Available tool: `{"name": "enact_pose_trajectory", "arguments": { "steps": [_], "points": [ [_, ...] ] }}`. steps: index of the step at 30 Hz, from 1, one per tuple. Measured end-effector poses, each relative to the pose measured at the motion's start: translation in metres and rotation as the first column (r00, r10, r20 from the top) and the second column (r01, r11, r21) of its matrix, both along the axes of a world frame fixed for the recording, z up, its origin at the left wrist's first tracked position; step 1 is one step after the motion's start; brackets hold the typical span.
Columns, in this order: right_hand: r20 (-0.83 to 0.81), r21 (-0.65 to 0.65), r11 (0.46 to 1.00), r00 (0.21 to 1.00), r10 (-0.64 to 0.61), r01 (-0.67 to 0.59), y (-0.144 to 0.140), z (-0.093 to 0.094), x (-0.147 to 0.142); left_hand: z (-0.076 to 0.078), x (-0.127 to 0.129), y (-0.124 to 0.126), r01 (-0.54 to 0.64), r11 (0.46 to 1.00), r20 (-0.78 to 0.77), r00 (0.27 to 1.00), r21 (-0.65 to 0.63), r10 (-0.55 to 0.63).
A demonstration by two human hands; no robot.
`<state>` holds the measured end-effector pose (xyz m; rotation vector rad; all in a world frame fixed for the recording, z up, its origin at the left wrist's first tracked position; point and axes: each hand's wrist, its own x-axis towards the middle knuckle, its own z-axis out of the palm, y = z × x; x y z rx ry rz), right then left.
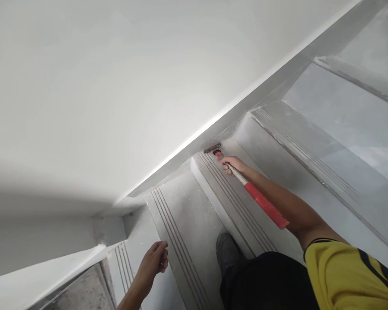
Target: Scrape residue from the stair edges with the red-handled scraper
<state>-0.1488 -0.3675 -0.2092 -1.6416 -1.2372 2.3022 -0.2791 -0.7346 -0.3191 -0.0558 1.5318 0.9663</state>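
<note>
My right hand (232, 164) is closed around the handle of a long-handled scraper (265, 204). Its handle has a red grip at the rear end, which runs back along my forearm. The scraper's dark, dirty head (212, 148) rests at the inner end of a stair tread, against the grey skirting (236, 115). Low in the view, my left hand (155, 258) hangs over the lower steps with its fingers curled in; nothing shows in it.
Grey stair treads with grooved nosings (177, 232) descend to the lower left, and higher steps (339, 103) rise to the right. A white wall (148, 86) borders them. My dark shoe (228, 249) stands on a tread. A brownish-grey rough surface (84, 290) lies at bottom left.
</note>
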Motion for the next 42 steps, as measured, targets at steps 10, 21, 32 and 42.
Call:
{"name": "enact_pose_trajectory", "arguments": {
  "steps": [10,21,32,42],
  "points": [
    [-0.014,0.016,0.999,0.999,0.045,-0.045,-0.012,-0.008,-0.012,0.005,-0.001,-0.003,0.033,0.999,-0.001,0.999,0.022,-0.033],
    [-0.016,0.097,0.995,0.999,0.033,-0.032,-0.029,-0.010,-0.019,-0.001,-0.001,-0.005,0.027,0.999,0.013,1.000,0.047,-0.028],
    [0.037,0.099,0.995,0.999,0.021,-0.025,-0.035,-0.012,-0.029,0.000,-0.003,0.000,0.046,0.998,-0.027,0.999,0.032,-0.045],
    [0.065,0.163,0.986,0.998,0.025,-0.035,-0.045,-0.013,-0.039,-0.004,-0.007,0.002,0.080,0.994,-0.024,0.997,0.075,-0.078]
  ]
}}
